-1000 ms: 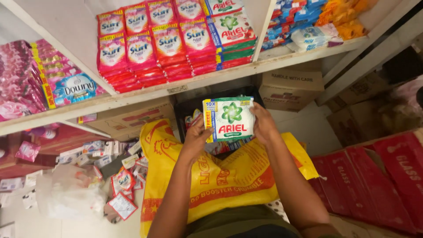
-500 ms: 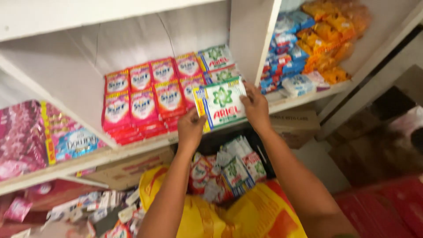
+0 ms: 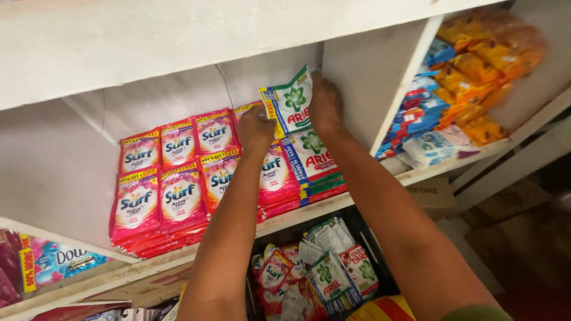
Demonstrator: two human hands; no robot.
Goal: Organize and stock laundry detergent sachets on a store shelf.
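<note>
Both my hands hold a stack of white-and-green detergent sachets inside the white shelf compartment, tilted against its back wall. My left hand grips the stack's left edge, my right hand its right edge. Just below lies a pile of the same green-and-white sachets on the shelf board. Left of it stand rows of pink-and-red detergent sachets.
A white divider bounds the compartment on the right; beyond it lie blue and orange packets. Below the shelf, an open container holds mixed loose sachets. A blue-and-pink packet sits lower left.
My hands have carried the green-and-white sachet stack up from above the yellow sack and container into the shelf compartment, above the matching pile. The view has tilted upward.
</note>
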